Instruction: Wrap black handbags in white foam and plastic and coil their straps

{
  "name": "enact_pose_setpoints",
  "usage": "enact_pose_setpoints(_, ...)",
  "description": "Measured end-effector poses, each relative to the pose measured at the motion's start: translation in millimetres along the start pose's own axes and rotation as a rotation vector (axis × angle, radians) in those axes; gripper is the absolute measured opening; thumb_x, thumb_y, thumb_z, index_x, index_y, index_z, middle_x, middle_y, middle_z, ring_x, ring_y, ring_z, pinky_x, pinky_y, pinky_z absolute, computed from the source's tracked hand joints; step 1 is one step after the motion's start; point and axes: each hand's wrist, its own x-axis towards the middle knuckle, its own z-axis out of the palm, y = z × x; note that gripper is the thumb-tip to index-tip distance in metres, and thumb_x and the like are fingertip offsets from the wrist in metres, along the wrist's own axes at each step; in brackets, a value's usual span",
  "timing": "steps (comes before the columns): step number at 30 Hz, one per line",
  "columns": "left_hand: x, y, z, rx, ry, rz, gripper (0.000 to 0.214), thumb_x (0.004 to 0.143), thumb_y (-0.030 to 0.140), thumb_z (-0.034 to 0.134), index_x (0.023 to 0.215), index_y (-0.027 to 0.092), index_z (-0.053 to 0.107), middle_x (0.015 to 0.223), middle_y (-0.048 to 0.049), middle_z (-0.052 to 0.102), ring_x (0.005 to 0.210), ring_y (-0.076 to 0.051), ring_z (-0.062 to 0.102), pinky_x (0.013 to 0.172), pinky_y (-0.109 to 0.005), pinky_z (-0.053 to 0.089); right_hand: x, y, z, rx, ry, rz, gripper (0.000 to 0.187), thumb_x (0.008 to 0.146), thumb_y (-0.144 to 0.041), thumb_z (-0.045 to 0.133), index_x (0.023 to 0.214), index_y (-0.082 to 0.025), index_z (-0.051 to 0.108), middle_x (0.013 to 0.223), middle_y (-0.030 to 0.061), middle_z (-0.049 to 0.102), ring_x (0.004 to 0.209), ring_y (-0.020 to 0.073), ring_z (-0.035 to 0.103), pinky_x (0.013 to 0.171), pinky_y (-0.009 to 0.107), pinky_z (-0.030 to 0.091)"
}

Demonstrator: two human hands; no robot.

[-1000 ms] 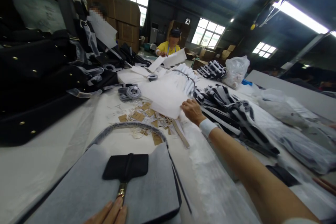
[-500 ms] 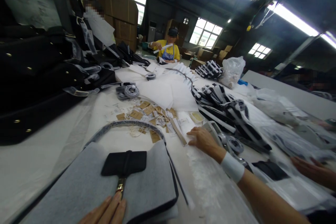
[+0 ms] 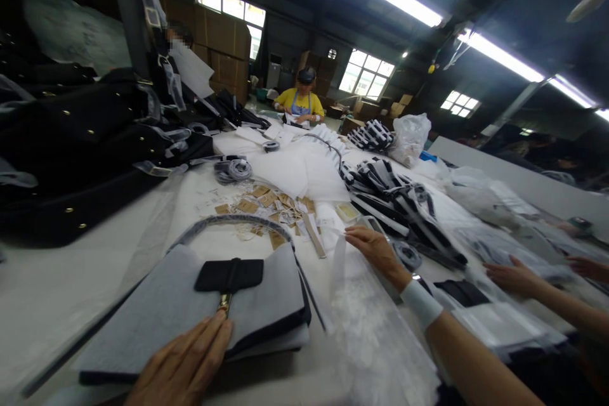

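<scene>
A handbag wrapped in pale grey sheet lies flat in front of me, its black flap tab and gold clasp showing and its wrapped handle arching away at the far side. My left hand rests on it with fingers stretched out, the fingertips at the clasp. To the right, my right hand has thumb and fingers pinched at the far edge of a clear plastic bag. That edge is raised a little from the stack of plastic bags on the table.
Paper tags lie beyond the handbag, near white foam sheets. Black bags are heaped at left, wrapped straps at right. A co-worker's hands reach in from the right; another person works at the far end.
My right hand has closed on the plastic bag's edge and raised it. My left hand stays on the handbag. The co-worker's hand at right has moved inward, and the view has shifted slightly.
</scene>
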Motion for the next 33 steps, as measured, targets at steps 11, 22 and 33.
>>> enact_pose_setpoints(11, 23.9, -17.3, -38.1, -0.011, 0.229, -0.363, 0.03, 0.095, 0.031, 0.051, 0.121, 0.019, 0.06, 0.108, -0.0065, 0.071, 0.092, -0.021, 0.068, 0.087, -0.03, 0.048, -13.2, -92.2, 20.1, 1.23, -0.091, 0.231, 0.026, 0.077, -0.041, 0.077, 0.092, -0.022, 0.067, 0.102, 0.0047, 0.073, 0.081, 0.0186, 0.068, 0.074, 0.034, 0.058)
enact_pose_setpoints(22, 39.3, -27.2, -65.0, -0.051, 0.233, -0.96, 0.037, 0.081, 0.054, 0.061, 0.107, 0.027, 0.063, 0.085, 0.0006, 0.072, 0.074, -0.023, 0.07, 0.066, -0.031, 0.054, 30.8, -154.3, 9.3, 1.187, -0.263, 0.104, 0.021, 0.077, -0.033, 0.075, 0.092, -0.021, 0.066, 0.101, 0.004, 0.072, 0.085, 0.0178, 0.068, 0.077, 0.032, 0.057)
enact_pose_setpoints(33, 44.6, -25.0, -63.6, -0.027, 0.272, -0.953, 0.045, 0.081, 0.061, 0.061, 0.105, 0.022, 0.066, 0.084, -0.0025, 0.074, 0.069, -0.022, 0.071, 0.062, -0.028, 0.054, 20.3, -130.6, 87.7, 0.29, -0.203, -0.459, 0.019, 0.089, -0.021, 0.058, 0.104, -0.022, 0.069, 0.107, 0.0073, 0.07, 0.098, 0.0198, 0.065, 0.089, 0.035, 0.052)
